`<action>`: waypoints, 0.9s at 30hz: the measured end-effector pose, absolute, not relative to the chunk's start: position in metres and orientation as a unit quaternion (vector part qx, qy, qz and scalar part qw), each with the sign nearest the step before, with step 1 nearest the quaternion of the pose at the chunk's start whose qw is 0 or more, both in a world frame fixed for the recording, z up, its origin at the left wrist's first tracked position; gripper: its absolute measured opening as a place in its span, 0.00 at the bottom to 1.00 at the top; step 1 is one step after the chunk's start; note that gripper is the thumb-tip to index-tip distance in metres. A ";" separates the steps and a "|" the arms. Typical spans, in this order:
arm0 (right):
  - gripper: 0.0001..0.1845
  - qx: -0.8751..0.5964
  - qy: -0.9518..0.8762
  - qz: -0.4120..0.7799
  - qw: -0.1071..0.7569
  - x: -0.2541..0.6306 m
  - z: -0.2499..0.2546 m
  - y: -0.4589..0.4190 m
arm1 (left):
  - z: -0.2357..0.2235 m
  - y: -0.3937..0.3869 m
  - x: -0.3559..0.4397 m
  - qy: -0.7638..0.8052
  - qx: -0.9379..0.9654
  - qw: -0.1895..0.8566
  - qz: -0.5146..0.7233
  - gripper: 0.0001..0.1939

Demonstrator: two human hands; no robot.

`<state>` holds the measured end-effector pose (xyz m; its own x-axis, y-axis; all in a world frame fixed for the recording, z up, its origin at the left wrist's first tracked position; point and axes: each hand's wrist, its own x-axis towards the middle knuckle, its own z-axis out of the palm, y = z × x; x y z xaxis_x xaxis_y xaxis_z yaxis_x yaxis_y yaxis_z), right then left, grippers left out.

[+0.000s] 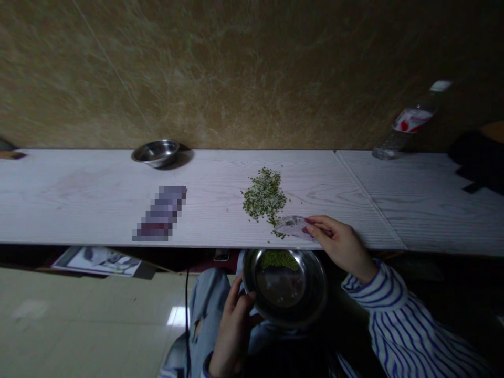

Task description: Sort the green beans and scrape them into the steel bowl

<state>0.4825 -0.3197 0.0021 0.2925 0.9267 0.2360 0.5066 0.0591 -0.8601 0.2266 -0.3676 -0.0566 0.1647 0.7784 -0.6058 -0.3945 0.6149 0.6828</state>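
My left hand (232, 320) grips the rim of a steel bowl (311, 294) held below the table's near edge; some green beans (279, 259) lie in it at the far side. My right hand (338, 241), in a blue-striped sleeve, pinches a thin card or piece of paper (292, 227) flat on the white table (79, 194), right by the near end of a pile of green beans (264, 195). A few beans lie on the card.
A second steel bowl (156, 152) stands at the table's far edge on the left. A blurred-out flat object (160, 214) lies left of the beans. A plastic bottle (411, 121) stands at the far right, a dark object (478, 155) beyond it. Papers (98, 261) lie under the table.
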 end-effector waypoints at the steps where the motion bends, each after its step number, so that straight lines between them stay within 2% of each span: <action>1: 0.15 -0.650 -0.552 0.221 0.474 0.483 0.002 -0.320 | -0.057 -0.367 0.226 0.509 0.189 0.742 0.394 0.39; 10: 0.14 -0.652 -0.553 0.223 0.469 0.482 -0.001 -0.319 | -0.052 -0.369 0.229 0.508 0.176 0.733 0.416 0.36; 17: 0.14 -0.644 -0.557 0.236 0.469 0.478 0.000 -0.316 | -0.052 -0.368 0.229 0.522 0.170 0.726 0.415 0.38; 23: 0.13 -0.634 -0.558 0.251 0.472 0.473 -0.002 -0.315 | -0.051 -0.368 0.227 0.513 0.169 0.727 0.423 0.30; 27: 0.12 -0.625 -0.562 0.274 0.467 0.467 0.000 -0.316 | -0.051 -0.366 0.226 0.512 0.179 0.722 0.429 0.28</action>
<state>0.4670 -0.3161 -0.0005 0.2173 0.9588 0.1832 0.4475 0.0689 -0.8916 0.2257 -0.3659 -0.0514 0.1075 0.8023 -0.5872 -0.4363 0.5688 0.6972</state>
